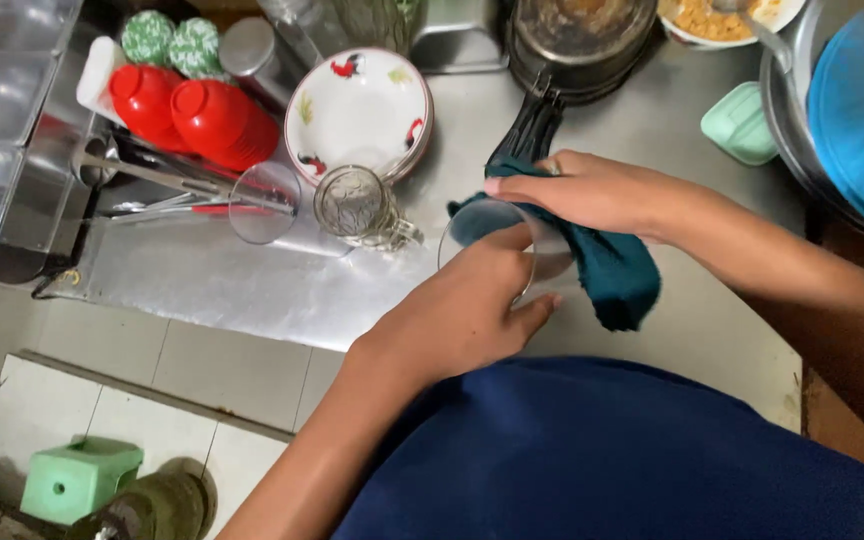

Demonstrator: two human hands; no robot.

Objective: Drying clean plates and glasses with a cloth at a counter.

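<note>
Teal cloth (607, 265) filled the middle of the head view, bunched against a clear drinking glass (497, 245) that lay tipped on its side above the steel counter (252, 285). The left hand (462, 310) was wrapped around the glass from below, fingers curled round its wall and thumb side pressed to the rim, so it was plainly grasping the glass. The right hand (592, 190) came in from the right and lay over the cloth, fingers extended and pressing the fabric onto the glass; it gripped the cloth rather than the glass itself. The glass's long axis ran roughly from the right hand toward the left, with the open mouth facing upper left, away from the cloth's hanging end. The left hand was the nearer to the glass, touching it; the right met it only through the cloth.

Just left of the hands, two more clear glasses (352, 205) lay on their sides on the counter, near a white patterned bowl (357, 110) propped upright. Red cups (197, 115) sat further left beside a rack. A mint-green soap dish (742, 125) and a blue plate (862, 120) stood well apart at upper right.
</note>
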